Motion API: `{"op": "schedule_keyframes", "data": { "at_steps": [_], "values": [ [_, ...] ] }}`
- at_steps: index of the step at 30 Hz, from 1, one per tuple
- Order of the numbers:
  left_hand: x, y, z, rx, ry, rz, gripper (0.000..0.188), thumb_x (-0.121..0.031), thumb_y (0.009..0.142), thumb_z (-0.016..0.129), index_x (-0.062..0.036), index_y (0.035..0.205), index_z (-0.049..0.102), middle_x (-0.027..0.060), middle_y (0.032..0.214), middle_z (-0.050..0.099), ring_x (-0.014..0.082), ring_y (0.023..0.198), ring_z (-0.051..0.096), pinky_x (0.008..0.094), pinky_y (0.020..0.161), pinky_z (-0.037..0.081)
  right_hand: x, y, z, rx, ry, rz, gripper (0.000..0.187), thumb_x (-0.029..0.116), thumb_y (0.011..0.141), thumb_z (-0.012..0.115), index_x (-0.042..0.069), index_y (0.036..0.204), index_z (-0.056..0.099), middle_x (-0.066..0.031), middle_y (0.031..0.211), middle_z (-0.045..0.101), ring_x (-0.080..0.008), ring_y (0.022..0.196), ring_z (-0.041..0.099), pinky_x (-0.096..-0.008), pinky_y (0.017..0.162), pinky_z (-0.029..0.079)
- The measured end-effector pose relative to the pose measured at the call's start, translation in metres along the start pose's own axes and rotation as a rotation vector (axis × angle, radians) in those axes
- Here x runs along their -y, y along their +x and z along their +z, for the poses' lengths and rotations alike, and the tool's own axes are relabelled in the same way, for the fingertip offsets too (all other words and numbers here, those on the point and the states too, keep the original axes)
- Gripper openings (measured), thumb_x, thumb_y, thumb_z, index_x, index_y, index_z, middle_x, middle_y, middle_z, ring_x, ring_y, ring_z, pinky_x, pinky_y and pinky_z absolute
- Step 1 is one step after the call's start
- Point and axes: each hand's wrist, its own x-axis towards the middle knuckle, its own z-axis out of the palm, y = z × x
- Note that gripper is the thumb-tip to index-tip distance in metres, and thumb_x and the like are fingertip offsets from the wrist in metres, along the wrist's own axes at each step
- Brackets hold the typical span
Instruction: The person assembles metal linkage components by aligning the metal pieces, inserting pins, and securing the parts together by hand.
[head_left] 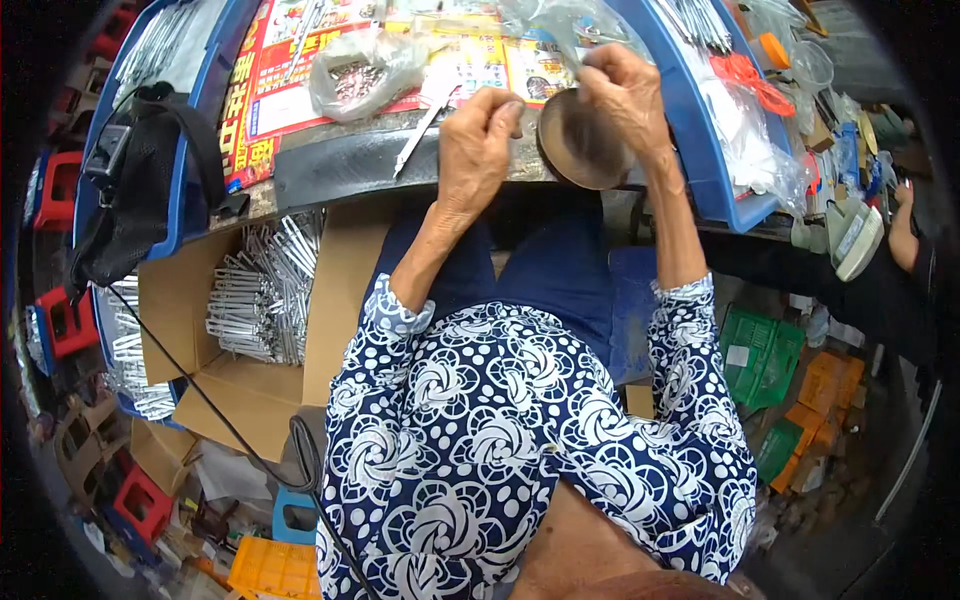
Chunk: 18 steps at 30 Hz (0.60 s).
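Observation:
My left hand (476,152) is closed above the table's front edge, thumb pressed to the curled fingers; whatever it pinches is hidden. Just left of it, a slim silvery metal strip (420,138) lies slanted across the edge. My right hand (630,100) is raised over a round brown dish (585,172), its fingers curled together and partly smeared by motion. What those fingers hold, if anything, cannot be made out. Beyond the left hand, a clear plastic bag (402,66) of small shiny metal parts sits open on red and yellow printed paper (275,90).
Blue trays (745,215) with metal strips and plastic bags flank me. A cardboard box (345,290) full of metal strips (262,300) stands below at left. A black strap with a device (125,165) hangs over the left tray. Green (762,358) and orange crates (830,385) stand at right.

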Motion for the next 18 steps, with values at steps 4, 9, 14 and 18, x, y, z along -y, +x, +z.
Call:
{"op": "schedule_keyframes", "data": {
  "at_steps": [4, 9, 14, 18],
  "values": [
    [-0.008, 0.0, -0.002, -0.022, -0.33, -0.23, 0.017, -0.016, 0.082, 0.054, 0.0007, 0.087, 0.056, 0.0001, 0.063, 0.053, 0.0022, 0.048, 0.038, 0.015, 0.044, 0.028, 0.031, -0.023, 0.022, 0.087, 0.452, 0.1, 0.01, 0.004, 0.075, 0.057, -0.002, 0.083, 0.057, -0.0016, 0.065, 0.056, -0.0055, 0.055, 0.05, -0.0174, 0.052, 0.039],
    [-0.009, -0.001, 0.002, -0.016, -0.595, -0.269, 0.016, -0.015, 0.082, 0.055, 0.0, 0.088, 0.056, 0.0002, 0.062, 0.053, 0.0033, 0.047, 0.039, 0.0152, 0.042, 0.027, 0.03, -0.038, 0.032, 0.093, 0.716, 0.159, 0.013, 0.006, 0.077, 0.059, -0.002, 0.086, 0.057, -0.0035, 0.071, 0.058, -0.0064, 0.057, 0.052, -0.0151, 0.052, 0.04],
    [-0.011, -0.004, 0.004, -0.028, -0.597, -0.262, 0.014, -0.012, 0.08, 0.057, 0.0013, 0.084, 0.056, 0.0009, 0.062, 0.053, 0.0034, 0.047, 0.039, 0.0154, 0.042, 0.028, 0.026, -0.042, 0.038, 0.067, 0.798, 0.137, 0.014, 0.004, 0.076, 0.06, -0.002, 0.087, 0.055, -0.0046, 0.072, 0.058, -0.0074, 0.058, 0.053, -0.0162, 0.054, 0.043],
    [-0.015, -0.006, 0.007, -0.05, -0.5, -0.206, 0.014, -0.011, 0.08, 0.056, 0.0025, 0.083, 0.057, 0.0007, 0.062, 0.053, 0.0037, 0.048, 0.039, 0.0158, 0.043, 0.029, 0.03, -0.046, 0.037, 0.039, 0.79, 0.162, 0.015, 0.004, 0.075, 0.061, -0.003, 0.087, 0.054, -0.005, 0.072, 0.058, -0.008, 0.058, 0.054, -0.0165, 0.054, 0.044]
  ]
}}
